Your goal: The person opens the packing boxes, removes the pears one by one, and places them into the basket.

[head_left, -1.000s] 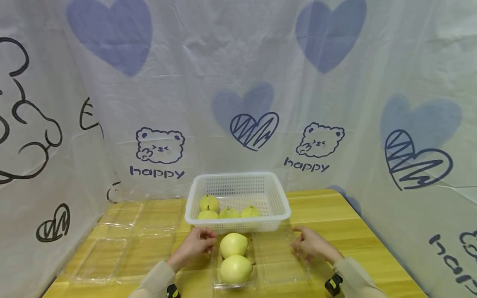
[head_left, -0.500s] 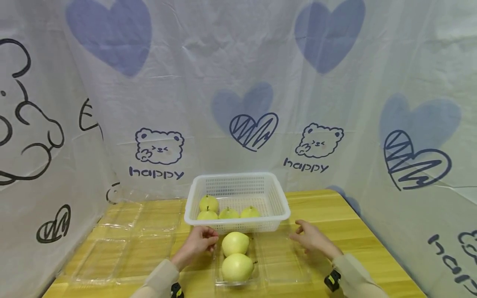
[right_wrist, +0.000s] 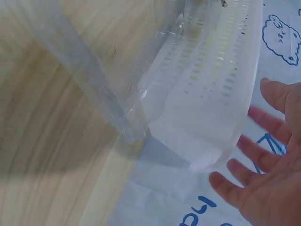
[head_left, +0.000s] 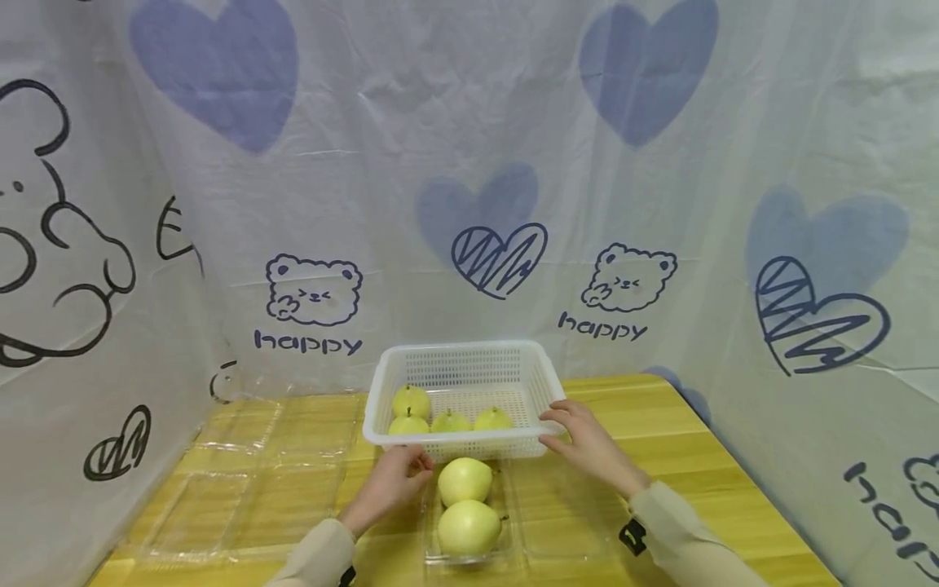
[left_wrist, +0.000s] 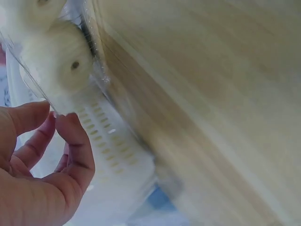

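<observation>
Two yellow-green pears (head_left: 469, 528) sit one behind the other in a clear plastic box (head_left: 464, 560), its open lid (head_left: 563, 522) lying to the right. My left hand (head_left: 387, 487) is at the box's far left corner; in the left wrist view, its thumb and index finger pinch the thin clear edge beside a pear (left_wrist: 59, 61). Behind the box stands a white perforated basket (head_left: 469, 440) with several pears (head_left: 411, 399) on its left and front side. My right hand (head_left: 592, 447), fingers spread, is at the basket's right front corner; contact is unclear in the right wrist view.
Several clear plastic boxes (head_left: 191, 514) lie open on the left of the wood-grain table (head_left: 675, 456). A printed white curtain (head_left: 469, 163) hangs behind the table and along both sides. Bare table surface shows to the right of my right hand.
My right hand has moved from beside the lid up and left to the basket's right front corner. My left hand has stayed near the box's corner, and the pears lie much as before.
</observation>
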`<control>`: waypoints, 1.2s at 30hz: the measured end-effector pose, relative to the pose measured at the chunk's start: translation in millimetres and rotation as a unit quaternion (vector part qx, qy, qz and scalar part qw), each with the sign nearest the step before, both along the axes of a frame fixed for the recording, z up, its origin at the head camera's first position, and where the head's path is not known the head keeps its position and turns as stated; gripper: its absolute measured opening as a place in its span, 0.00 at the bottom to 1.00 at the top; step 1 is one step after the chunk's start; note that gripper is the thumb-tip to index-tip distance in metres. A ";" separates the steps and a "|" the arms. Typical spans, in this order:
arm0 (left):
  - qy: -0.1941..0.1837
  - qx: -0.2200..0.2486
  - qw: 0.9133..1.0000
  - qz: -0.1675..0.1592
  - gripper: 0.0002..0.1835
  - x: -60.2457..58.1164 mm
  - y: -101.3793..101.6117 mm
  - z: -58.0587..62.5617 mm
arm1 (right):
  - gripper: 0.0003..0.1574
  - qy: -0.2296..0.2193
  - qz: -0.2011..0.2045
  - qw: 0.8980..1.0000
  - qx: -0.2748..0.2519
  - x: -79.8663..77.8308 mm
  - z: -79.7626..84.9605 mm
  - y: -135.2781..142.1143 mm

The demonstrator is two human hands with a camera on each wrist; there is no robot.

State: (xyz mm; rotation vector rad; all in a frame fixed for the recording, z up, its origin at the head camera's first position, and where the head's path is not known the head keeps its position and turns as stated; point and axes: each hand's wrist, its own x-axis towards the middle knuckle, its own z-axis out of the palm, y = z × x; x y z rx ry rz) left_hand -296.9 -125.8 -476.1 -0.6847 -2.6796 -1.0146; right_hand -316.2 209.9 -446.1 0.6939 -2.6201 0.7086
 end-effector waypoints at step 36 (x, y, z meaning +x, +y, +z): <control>0.012 -0.282 0.956 -0.078 0.31 50.9 59.3 15.0 | 0.14 -0.038 0.078 0.993 0.075 -19.0 9.0 -12.8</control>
